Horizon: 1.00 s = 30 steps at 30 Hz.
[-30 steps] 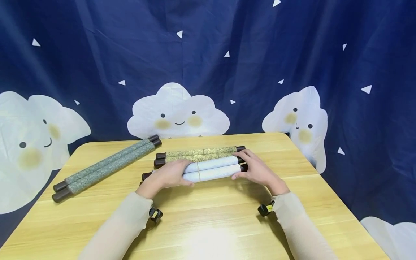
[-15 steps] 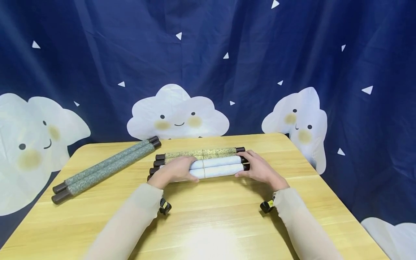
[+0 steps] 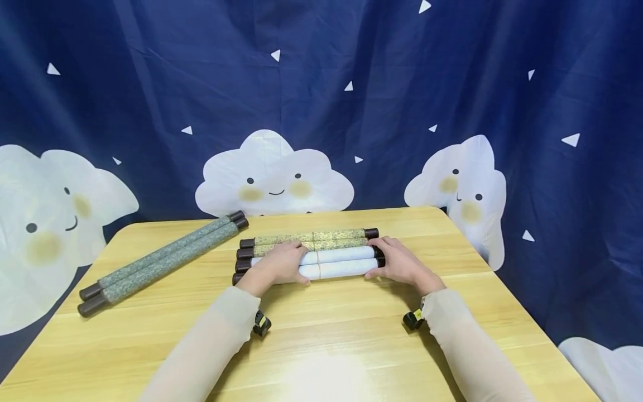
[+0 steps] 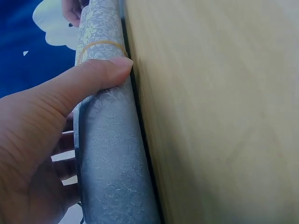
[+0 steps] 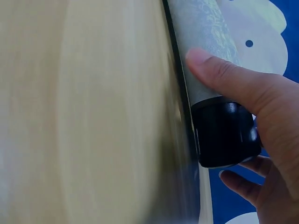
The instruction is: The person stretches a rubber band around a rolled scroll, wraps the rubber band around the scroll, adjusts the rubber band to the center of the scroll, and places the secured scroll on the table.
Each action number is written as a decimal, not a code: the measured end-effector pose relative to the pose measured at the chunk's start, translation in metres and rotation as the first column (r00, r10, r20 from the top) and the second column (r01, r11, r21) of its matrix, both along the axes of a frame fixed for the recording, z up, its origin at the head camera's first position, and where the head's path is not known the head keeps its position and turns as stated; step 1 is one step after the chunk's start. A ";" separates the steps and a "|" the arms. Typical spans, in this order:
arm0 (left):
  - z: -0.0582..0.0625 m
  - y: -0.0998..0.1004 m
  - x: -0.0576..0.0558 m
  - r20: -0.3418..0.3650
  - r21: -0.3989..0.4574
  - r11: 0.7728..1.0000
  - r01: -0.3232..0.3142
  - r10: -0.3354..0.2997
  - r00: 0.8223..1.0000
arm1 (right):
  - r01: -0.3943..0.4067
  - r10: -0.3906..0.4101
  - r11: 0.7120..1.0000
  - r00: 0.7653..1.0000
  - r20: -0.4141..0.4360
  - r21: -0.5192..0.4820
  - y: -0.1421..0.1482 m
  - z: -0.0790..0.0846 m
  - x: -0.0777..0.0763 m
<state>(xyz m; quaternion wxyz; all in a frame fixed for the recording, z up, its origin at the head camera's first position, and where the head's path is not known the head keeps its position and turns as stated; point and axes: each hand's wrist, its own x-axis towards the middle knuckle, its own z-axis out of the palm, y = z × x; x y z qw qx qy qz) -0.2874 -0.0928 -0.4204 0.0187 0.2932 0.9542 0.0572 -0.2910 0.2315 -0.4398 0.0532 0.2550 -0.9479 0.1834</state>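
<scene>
A white patterned scroll [image 3: 346, 268], rolled into two parallel rolls with dark end caps, lies at mid-table. My left hand [image 3: 280, 264] grips it left of its middle, thumb on the near roll and fingers on the far side. The thumb lies close to a thin rubber band [image 4: 100, 43] in the left wrist view. Around the right end, my right hand [image 3: 400, 263] holds the scroll, with its thumb just above the black end cap [image 5: 226, 133] in the right wrist view. Right behind, a yellow-gold scroll [image 3: 336, 234] lies almost parallel, partly hidden by the white one and my hands.
A green double-rolled scroll [image 3: 171, 258] lies slanted on the left side of the wooden table [image 3: 351, 324]. Beyond the table's back edge hangs a dark blue curtain [image 3: 311, 67] with smiling clouds.
The white scroll has shifted slightly right and turned more in line with the yellow-gold scroll. My left hand moved right with it; my right hand barely moved. The green scroll stays put.
</scene>
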 end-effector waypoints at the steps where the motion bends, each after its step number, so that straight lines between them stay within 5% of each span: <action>1: 0.000 0.000 0.000 -0.009 -0.007 1.000 0.005 -0.005 1.000 | -0.004 0.004 1.000 1.000 -0.003 0.003 -0.001 -0.001 0.000; 17: -0.002 -0.001 0.002 -0.056 -0.041 0.999 -0.012 0.010 0.998 | 0.013 -0.013 1.000 1.000 0.024 -0.001 -0.006 -0.003 0.001; 30: -0.001 0.000 0.009 -0.058 -0.052 0.998 -0.048 0.045 0.997 | 0.120 -0.118 0.993 0.990 0.082 -0.017 -0.007 -0.004 0.005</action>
